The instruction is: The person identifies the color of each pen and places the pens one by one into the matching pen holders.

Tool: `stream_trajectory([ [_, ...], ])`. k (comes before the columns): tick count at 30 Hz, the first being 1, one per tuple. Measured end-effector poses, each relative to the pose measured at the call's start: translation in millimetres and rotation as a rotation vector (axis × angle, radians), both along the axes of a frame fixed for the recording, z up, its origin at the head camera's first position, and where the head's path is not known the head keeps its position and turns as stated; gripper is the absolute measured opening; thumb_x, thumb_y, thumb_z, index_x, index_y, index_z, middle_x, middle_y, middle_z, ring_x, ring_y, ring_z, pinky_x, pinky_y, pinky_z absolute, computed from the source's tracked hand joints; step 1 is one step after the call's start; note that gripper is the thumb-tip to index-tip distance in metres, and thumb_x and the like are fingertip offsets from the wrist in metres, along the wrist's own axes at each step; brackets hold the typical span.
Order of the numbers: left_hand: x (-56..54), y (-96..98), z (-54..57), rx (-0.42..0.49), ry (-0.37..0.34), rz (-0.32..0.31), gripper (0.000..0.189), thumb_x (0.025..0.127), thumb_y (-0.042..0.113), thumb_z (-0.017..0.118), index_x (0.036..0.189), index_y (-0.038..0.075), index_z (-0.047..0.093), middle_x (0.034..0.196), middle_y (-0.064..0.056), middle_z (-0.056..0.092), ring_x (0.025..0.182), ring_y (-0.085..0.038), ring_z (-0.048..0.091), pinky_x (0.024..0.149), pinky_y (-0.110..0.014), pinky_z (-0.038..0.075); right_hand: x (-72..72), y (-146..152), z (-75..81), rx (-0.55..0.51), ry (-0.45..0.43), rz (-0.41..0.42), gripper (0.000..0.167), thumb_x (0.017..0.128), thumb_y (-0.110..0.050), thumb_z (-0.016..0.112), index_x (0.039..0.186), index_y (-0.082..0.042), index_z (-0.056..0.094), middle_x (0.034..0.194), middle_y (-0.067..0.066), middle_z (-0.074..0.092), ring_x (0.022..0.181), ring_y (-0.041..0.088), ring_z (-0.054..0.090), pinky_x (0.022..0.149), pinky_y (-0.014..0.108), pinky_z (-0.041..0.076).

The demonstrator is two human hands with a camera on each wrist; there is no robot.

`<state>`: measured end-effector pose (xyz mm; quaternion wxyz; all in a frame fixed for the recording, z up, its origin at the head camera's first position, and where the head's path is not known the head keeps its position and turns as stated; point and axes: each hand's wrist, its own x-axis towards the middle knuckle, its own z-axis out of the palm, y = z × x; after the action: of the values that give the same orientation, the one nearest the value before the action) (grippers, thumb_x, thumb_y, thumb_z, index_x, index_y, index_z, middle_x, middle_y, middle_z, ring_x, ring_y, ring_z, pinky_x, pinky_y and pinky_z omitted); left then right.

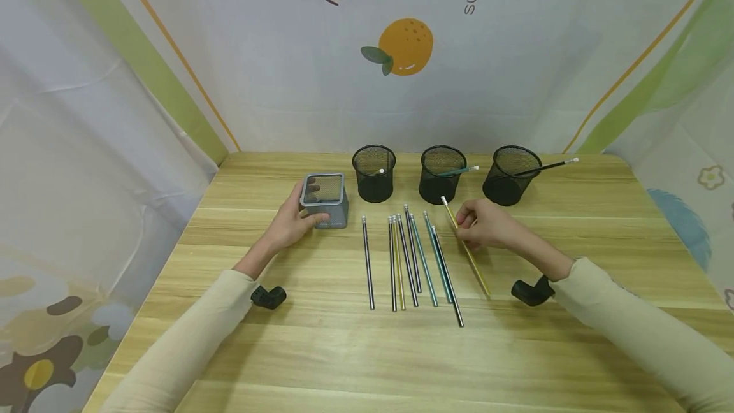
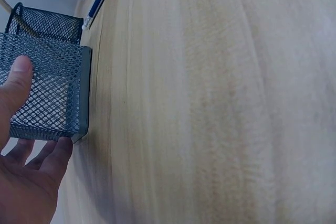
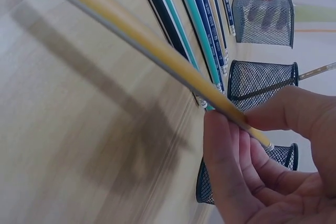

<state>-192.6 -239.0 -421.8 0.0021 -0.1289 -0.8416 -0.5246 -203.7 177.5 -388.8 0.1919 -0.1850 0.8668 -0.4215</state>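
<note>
My left hand (image 1: 288,227) grips a square grey mesh pen holder (image 1: 338,213), thumb on the near side and fingers round the left and far sides. In the left wrist view, the holder's mesh wall (image 2: 50,95) shows between thumb and fingers. My right hand (image 1: 490,225) pinches a yellow pencil (image 1: 474,265) between thumb and fingertips, its white eraser end pointing away from me. The right wrist view shows this yellow pencil (image 3: 152,51) slanting over the table with its shadow below. Left of that hand, several dark, teal and yellow pencils (image 1: 399,263) lie roughly side by side.
Three round black mesh cups stand in a row at the back: a left cup (image 1: 375,188), a middle cup (image 1: 434,188) and a right cup (image 1: 504,190). Each has one pencil in it. A printed curtain (image 1: 275,81) hangs behind the wooden table (image 1: 344,362).
</note>
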Motion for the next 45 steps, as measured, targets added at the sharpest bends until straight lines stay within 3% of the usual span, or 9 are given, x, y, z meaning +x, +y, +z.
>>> stream_trajectory([
  [17,-0.8,-0.5,-1.1,-0.006,0.001,0.004,0.086,0.092,0.0,0.074,0.158,-0.001,0.018,0.147,-0.029,0.04,0.137,-0.048,0.039,0.112,-0.054,0.037,3.4,-3.3,3.7,-0.022,0.098,0.035,0.011,0.087,0.006,0.066,0.097,0.006,0.061,0.08,0.009,0.062,0.063,0.021,0.064,0.057,0.038,0.061],
  [26,-0.2,-0.7,-1.7,-0.013,0.021,-0.004,0.087,0.092,0.001,0.074,0.159,-0.001,0.018,0.147,-0.029,0.04,0.137,-0.048,0.04,0.111,-0.055,0.038,6.4,-4.9,6.4,-0.058,0.122,0.049,0.012,0.087,0.007,0.065,0.098,0.006,0.06,0.083,0.01,0.062,0.068,0.022,0.064,0.058,0.043,0.061],
  [33,-0.2,-0.4,-1.0,-0.002,0.011,-0.001,0.086,0.092,0.0,0.074,0.158,-0.001,0.019,0.146,-0.028,0.042,0.136,-0.047,0.041,0.111,-0.053,0.039,3.5,-6.0,6.8,-0.049,0.176,0.048,0.011,0.086,0.006,0.064,0.096,0.002,0.062,0.083,0.009,0.063,0.068,0.022,0.065,0.056,0.032,0.058],
  [45,-0.5,0.1,-0.5,0.008,-0.003,-0.002,0.086,0.092,-0.001,0.074,0.158,-0.001,0.019,0.146,-0.029,0.041,0.136,-0.047,0.041,0.109,-0.053,0.041,4.0,-10.7,14.0,-0.119,0.227,0.065,0.011,0.09,0.007,0.064,0.099,0.002,0.062,0.089,0.01,0.064,0.071,0.023,0.065,0.058,0.031,0.056],
])
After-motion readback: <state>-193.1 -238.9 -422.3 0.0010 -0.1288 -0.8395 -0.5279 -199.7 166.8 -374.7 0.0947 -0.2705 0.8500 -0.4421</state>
